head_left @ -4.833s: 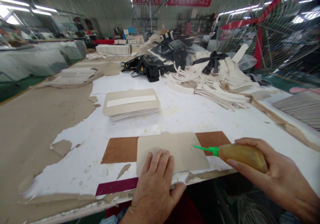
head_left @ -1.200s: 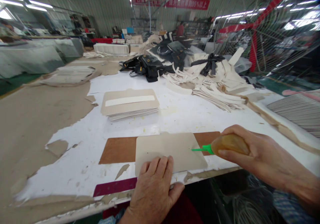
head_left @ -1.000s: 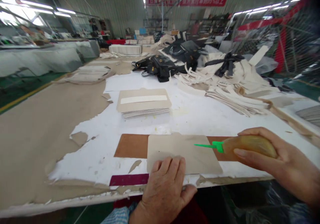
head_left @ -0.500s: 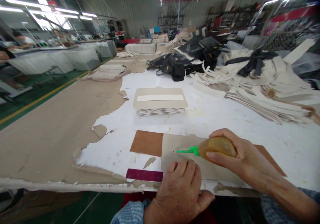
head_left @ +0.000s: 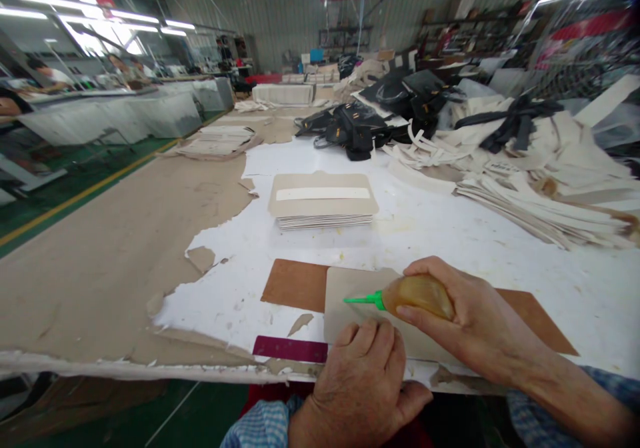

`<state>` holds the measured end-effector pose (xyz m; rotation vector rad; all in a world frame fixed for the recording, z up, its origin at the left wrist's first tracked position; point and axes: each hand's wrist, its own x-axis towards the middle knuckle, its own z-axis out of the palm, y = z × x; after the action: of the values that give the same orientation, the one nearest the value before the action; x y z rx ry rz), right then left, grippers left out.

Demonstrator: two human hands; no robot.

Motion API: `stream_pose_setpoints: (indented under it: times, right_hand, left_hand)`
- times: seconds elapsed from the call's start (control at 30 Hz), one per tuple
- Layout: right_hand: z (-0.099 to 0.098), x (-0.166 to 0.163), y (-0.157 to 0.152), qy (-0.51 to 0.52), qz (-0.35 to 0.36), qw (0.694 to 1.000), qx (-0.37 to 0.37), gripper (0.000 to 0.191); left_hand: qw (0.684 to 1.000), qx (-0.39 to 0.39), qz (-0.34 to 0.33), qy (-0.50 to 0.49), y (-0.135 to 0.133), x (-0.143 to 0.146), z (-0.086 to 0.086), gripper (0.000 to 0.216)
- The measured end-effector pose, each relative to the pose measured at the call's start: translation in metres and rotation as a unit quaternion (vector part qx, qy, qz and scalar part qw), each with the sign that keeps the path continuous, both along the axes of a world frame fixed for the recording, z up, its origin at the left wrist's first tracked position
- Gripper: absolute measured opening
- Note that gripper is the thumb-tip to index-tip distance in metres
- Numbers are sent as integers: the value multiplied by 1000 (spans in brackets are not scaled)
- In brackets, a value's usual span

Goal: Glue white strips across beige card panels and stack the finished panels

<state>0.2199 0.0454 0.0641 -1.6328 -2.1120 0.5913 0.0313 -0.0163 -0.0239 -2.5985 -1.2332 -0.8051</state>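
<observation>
In the head view my right hand [head_left: 463, 315] is wrapped round an amber squeeze bottle [head_left: 420, 296] with a thin green nozzle. The bottle lies nearly level, its nozzle pointing left over a beige panel [head_left: 345, 278] with rounded corners. Whether the tip touches the panel cannot be made out. My left hand [head_left: 363, 375] rests on the panel's near edge, fingers side by side and slightly bent, thumb apart at the table edge. A purple strip [head_left: 290, 349] reaches up to that hand. Brown pieces [head_left: 295, 285] show from beyond both ends of the panel.
Behind the panel stands a neat stack of beige panels [head_left: 320, 211], a white strip on top. Black bags [head_left: 350, 128] and cream offcuts [head_left: 550, 201] heap at the right. Torn brown paper [head_left: 125, 255] covers the table's left side. People sit at the far left.
My right hand has carried the bottle a little to the left, so the nozzle tip is nearer the panel's left end. My left hand has stayed in place.
</observation>
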Motion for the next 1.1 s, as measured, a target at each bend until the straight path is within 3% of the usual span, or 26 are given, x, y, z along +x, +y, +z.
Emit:
stream_pose_setpoints:
  times: [0.37, 1.1]
  right_hand:
    - [16, 1, -2, -51, -30, 998, 13, 27]
    - [11, -9, -1, 1, -28, 1000, 1, 24]
  left_hand:
    - [1000, -3, 4, 5, -1, 0, 2, 47]
    - [1000, -12, 2, -1, 0, 2, -3, 47]
